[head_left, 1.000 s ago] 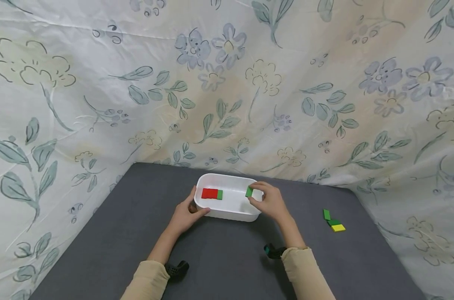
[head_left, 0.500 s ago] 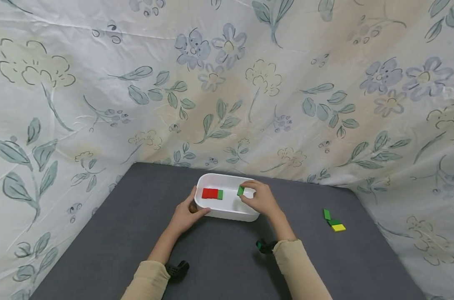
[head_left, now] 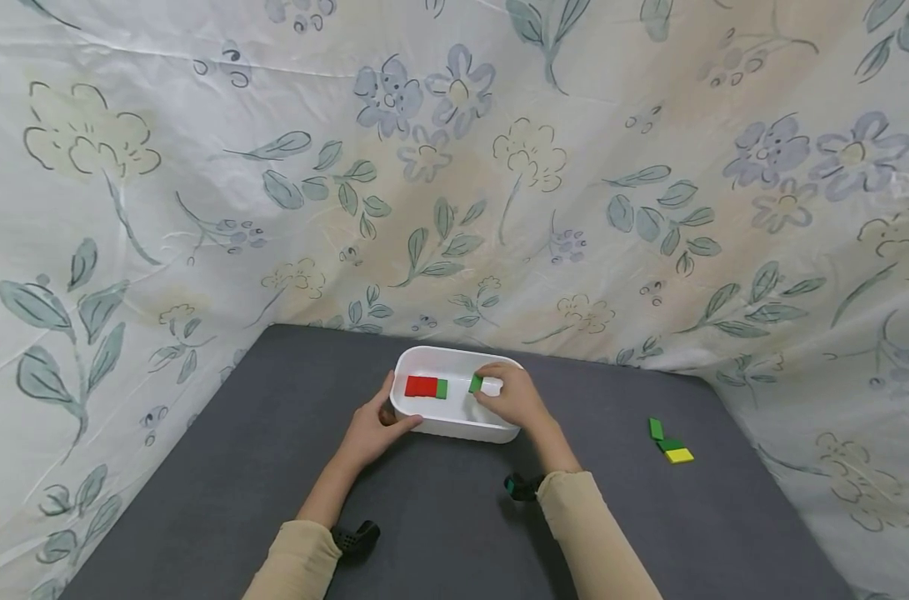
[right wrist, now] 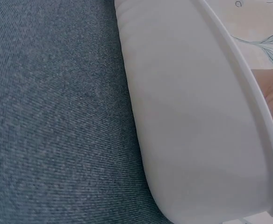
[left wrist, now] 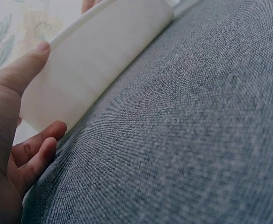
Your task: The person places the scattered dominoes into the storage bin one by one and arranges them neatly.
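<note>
My left hand (head_left: 368,431) grips the left end of a white plastic tray (head_left: 457,410), thumb by the near rim and other fingers round the end wall. In the left wrist view, the thumb (left wrist: 33,60) lies against the tray's side wall and two curled fingertips are near its base. My right hand (head_left: 516,398) reaches into the tray's right half and pinches a small green tile (head_left: 476,383) between thumb and fingers. Red tiles (head_left: 421,387) lie on the tray floor with another green tile (head_left: 442,389) against their right side. The right wrist view mostly shows the tray's outer wall (right wrist: 192,112), hiding the fingertips.
To the right on the dark grey cloth-covered table (head_left: 439,517) lie two green tiles (head_left: 656,429) and a yellow tile (head_left: 679,456), close together. A floral curtain (head_left: 454,183) hangs behind the table and along its sides.
My right hand has moved left over the tray with the green tile and come lower. The left hand stays on the tray, and the tiles in the tray lie as before.
</note>
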Demonstrator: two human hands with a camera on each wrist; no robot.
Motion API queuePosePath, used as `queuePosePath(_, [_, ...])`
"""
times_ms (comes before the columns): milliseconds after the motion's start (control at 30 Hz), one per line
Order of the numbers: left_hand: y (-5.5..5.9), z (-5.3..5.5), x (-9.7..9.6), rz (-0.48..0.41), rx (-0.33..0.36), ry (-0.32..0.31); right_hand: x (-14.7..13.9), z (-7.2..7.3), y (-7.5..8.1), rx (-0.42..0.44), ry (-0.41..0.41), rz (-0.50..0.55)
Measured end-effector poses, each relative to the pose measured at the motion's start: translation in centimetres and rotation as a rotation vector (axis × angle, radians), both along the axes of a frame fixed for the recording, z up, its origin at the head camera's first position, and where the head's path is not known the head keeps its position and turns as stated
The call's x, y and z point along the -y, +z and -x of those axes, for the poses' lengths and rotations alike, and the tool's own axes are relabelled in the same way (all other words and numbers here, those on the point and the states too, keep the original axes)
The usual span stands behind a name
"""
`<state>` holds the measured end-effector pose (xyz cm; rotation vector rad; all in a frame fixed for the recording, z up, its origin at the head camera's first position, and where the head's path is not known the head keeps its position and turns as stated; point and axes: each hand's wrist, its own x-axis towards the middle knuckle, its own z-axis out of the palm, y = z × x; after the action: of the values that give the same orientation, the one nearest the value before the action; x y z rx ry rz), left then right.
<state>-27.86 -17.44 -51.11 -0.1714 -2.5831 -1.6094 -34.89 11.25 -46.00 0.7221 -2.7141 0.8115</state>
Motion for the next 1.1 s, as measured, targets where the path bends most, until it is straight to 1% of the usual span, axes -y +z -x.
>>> queuePosePath(167, [0.2,-0.2,0.0,0.0,0.006,0.003,0.3,0.3,-0.1,0.023,-0.01,-0.024])
queuePosePath(467, [0.1,-0.3,0.1,-0.001,0.001,-0.006,1.6,0.7,0.1,0.009,0.016,-0.072])
queuePosePath(633, [0.2,-0.2,0.0,0.003,-0.005,-0.009,2.2,0.8,0.2,0.05,0.031,-0.066])
queuePosePath(733, [0.2,-0.1,-0.1,0.003,-0.003,-0.011,2.6,0.9,0.1,0.087,0.005,-0.072])
queuePosePath(900, [0.2,0.1,0.0,0.0,-0.006,-0.01,3.2,1.3,-0.2,0.148,-0.066,-0.127])
queuePosePath(1100, [0.1,0.2,0.1,0.002,-0.006,-0.006,4.1,1.5,-0.1,0.193,-0.082,-0.18])
